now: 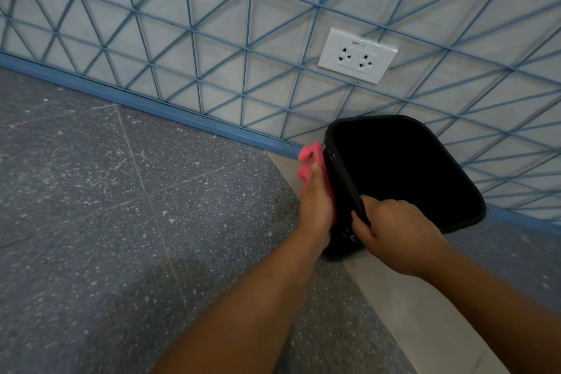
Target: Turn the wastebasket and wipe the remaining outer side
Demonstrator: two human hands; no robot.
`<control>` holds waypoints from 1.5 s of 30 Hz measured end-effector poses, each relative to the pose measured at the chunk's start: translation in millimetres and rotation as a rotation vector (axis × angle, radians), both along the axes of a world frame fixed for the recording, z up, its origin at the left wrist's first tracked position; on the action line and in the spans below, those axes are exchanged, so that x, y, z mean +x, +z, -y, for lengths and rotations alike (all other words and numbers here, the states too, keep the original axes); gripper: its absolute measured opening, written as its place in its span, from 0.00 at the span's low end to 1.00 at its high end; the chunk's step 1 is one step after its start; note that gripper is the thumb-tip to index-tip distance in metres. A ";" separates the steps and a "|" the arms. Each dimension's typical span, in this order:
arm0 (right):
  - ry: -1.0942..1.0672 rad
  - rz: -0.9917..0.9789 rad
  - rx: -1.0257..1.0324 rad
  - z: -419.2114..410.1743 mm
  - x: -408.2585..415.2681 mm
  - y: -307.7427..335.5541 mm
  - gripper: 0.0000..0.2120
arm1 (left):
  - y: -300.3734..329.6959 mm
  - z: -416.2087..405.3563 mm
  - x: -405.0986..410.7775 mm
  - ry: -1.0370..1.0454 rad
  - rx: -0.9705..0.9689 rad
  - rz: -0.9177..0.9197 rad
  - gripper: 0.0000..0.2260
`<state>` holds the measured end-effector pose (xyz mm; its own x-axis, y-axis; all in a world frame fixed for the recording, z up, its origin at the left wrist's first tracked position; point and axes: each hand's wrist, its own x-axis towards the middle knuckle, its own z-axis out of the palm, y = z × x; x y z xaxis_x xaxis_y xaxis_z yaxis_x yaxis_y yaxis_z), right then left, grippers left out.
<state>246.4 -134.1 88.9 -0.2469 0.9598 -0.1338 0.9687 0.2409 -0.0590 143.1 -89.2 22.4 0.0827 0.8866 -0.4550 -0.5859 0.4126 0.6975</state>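
Pink cloth (311, 161) under left hand (315, 206), right hand (394, 231) gripping black bin (403, 170) rim

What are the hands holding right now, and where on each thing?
The right hand grips the black bin by its near rim. The left hand presses a pink cloth flat against the bin's outer side.

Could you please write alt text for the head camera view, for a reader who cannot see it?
A left hand presses a pink cloth against a black plastic bin, whose rim the right hand grips. Behind, a white double wall socket.
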 end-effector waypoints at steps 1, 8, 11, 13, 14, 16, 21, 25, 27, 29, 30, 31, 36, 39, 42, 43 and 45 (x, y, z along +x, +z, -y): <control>0.001 0.000 0.001 -0.3 -0.4 -0.1 0.10 | 4.8 3.6 0.8 0.006 0.030 -0.003 0.24; 0.008 0.007 -0.005 -0.7 -0.9 1.4 0.10 | 5.7 -0.6 -3.9 0.023 0.001 0.034 0.23; 0.012 0.007 0.003 0.3 -0.7 1.4 0.10 | 15.2 16.6 2.1 0.013 0.046 -0.007 0.22; 0.012 0.000 -0.008 0.6 -0.8 2.0 0.09 | 10.1 27.5 0.9 0.017 0.076 -0.012 0.23; 0.010 -0.002 -0.008 -0.4 -1.1 2.0 0.09 | 7.9 22.9 -2.2 0.007 0.039 -0.007 0.24; -0.002 -0.010 -0.006 -2.2 -1.3 1.1 0.09 | 8.6 5.6 -5.8 -0.009 -0.050 0.037 0.24; 0.022 -0.011 -0.005 -1.5 -0.9 2.5 0.09 | 11.6 23.0 4.7 -0.005 0.047 0.118 0.24; 0.004 -0.011 -0.011 -2.0 -3.4 2.7 0.08 | 7.1 4.9 -3.4 0.005 -0.046 0.070 0.25; 0.003 -0.012 -0.010 -2.5 -4.4 2.8 0.09 | 15.7 4.6 -1.1 -0.003 0.001 0.055 0.25; 0.012 -0.004 -0.018 -1.9 -2.9 3.9 0.09 | 12.5 17.5 4.0 -0.013 0.071 0.029 0.25; 0.013 -0.001 -0.026 -1.1 -2.1 4.6 0.08 | 8.4 22.2 3.7 -0.011 0.098 0.009 0.25; 0.010 -0.003 -0.030 -0.6 -1.6 5.0 0.08 | 5.6 21.9 0.2 -0.012 0.093 -0.017 0.25; 0.001 -0.025 -0.027 -4.1 -3.5 4.3 0.09 | 16.4 10.5 0.1 -0.003 0.056 -0.064 0.23; 0.017 -0.015 -0.038 -2.7 -1.0 4.2 0.08 | 5.8 28.9 3.9 0.003 0.100 -0.049 0.23; 0.017 -0.012 -0.023 -2.2 -0.5 3.0 0.08 | 2.9 12.7 -5.0 -0.012 0.014 -0.025 0.24; 0.017 -0.013 -0.021 -2.8 -1.1 2.4 0.08 | 6.3 5.2 -5.7 -0.006 -0.001 -0.010 0.24; 0.023 -0.014 -0.018 -4.0 -1.9 0.9 0.08 | 10.9 3.8 -3.1 0.011 0.051 -0.034 0.24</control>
